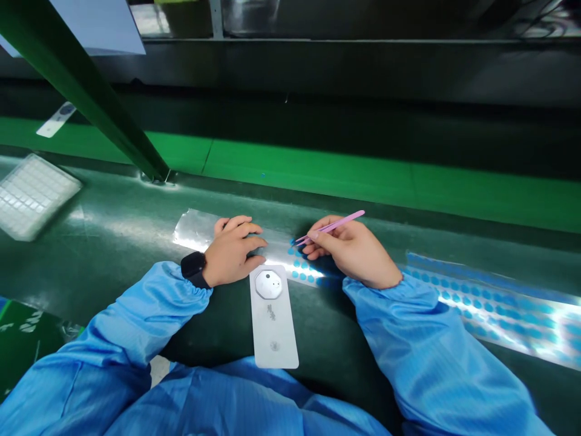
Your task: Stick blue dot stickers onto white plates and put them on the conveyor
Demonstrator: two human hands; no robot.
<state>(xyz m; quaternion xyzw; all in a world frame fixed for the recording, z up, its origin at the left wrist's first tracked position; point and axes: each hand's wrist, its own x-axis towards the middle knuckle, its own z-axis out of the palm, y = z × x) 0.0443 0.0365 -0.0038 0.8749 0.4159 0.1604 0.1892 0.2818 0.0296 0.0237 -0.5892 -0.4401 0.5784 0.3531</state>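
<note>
My right hand (358, 251) pinches a pair of pink tweezers (338, 224), their tips down at the blue round stickers (297, 264) on a clear plastic strip (276, 242). Lying palm down with fingers spread, my left hand (236, 251) rests on the left part of that strip. Just below the hands, a flat white phone-shaped panel (275, 330) lies on the bench, with an octagonal silvery plate (268, 284) near its top and grey marks lower down. Whether the tweezer tips hold a sticker is too small to tell.
A longer sheet of blue dots (490, 306) lies to the right, partly under my right sleeve. A clear gridded tray (34, 194) sits at the left. A green post (104, 103) rises from the bench's back edge. Beyond it, another white panel (56, 119) lies on a green surface.
</note>
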